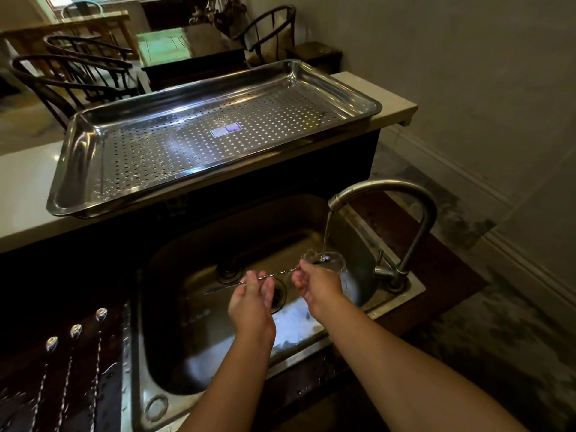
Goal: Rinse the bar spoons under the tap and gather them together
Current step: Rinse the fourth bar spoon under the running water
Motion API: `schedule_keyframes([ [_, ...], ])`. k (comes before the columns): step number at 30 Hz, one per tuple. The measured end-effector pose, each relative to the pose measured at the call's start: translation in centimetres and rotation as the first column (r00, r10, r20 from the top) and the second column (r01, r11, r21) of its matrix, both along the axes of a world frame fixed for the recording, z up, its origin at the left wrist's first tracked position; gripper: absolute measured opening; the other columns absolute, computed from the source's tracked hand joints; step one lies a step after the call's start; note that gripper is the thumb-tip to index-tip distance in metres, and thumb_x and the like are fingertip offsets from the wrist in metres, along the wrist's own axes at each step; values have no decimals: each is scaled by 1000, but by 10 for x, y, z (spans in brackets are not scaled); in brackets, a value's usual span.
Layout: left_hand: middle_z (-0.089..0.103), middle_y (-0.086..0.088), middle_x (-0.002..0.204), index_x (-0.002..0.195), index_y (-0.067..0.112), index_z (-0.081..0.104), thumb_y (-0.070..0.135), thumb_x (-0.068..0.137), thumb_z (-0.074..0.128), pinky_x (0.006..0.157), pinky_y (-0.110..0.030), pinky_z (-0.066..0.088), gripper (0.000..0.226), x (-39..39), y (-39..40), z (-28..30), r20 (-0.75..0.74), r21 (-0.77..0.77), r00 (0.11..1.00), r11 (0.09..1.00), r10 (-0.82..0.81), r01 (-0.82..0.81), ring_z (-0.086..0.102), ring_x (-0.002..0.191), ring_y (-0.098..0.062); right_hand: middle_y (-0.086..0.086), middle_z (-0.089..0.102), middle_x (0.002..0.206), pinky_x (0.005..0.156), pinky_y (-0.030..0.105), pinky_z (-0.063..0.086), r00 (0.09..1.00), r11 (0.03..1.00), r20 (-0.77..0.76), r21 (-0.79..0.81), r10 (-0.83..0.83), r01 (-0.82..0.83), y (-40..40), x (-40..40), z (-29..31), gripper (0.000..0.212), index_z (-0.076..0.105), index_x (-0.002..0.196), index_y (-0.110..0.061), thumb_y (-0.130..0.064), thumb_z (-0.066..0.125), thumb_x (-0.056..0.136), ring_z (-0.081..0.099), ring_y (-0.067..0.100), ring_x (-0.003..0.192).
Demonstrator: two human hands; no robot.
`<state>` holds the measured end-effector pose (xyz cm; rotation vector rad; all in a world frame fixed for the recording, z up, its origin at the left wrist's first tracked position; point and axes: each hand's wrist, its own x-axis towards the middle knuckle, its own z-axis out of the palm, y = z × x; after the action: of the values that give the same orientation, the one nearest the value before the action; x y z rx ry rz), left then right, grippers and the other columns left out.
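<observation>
I have one bar spoon (274, 273) stretched across the sink (199, 254), held level between both hands. My left hand (252, 299) pinches the twisted stem toward the handle end, fingers curled lightly around it with the palm turned up; the thin tail pokes out past them to the left. My right hand (314, 285) closes its fingertips on the stem just behind the bowl, which sits directly under the stream from the tap (386, 194), and the water fans out into a wide splash around it. Three more spoons (76, 331) lie side by side on the dark wet counter (109, 353) to the left of the sink, bowls pointing away from me, well apart from the one I am rinsing. I judge the main risk to be the slick stem: both grips are only fingertip pinches, and the water striking the bowl could twist the spoon loose and drop it toward the open drain (276, 296) below. The splash could also spray over the sink rim. The perforated tray (78, 151) on the ledge behind sits empty of spoons.
</observation>
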<state>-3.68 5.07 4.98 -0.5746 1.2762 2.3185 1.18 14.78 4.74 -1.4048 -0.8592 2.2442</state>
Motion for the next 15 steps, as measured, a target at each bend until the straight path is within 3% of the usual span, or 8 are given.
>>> schedule_keyframes([
  [10,67,-10,92,94,5,60,15,92,59,68,-21,59,10,1,-2,-6,1,-25,1000,1000,-18,18,67,82,-19,8,59,58,48,24,41,979,997,189,10,-74,74,27,11,-5,17,66,82,-3,-14,59,92,50,14,47],
  [15,66,-10,91,93,5,60,15,92,58,69,-21,59,11,6,-1,-8,3,-21,1000,999,-26,26,67,82,-19,4,54,44,43,25,35,961,996,264,50,-81,70,34,8,-9,34,61,64,-8,-22,58,94,44,14,39],
])
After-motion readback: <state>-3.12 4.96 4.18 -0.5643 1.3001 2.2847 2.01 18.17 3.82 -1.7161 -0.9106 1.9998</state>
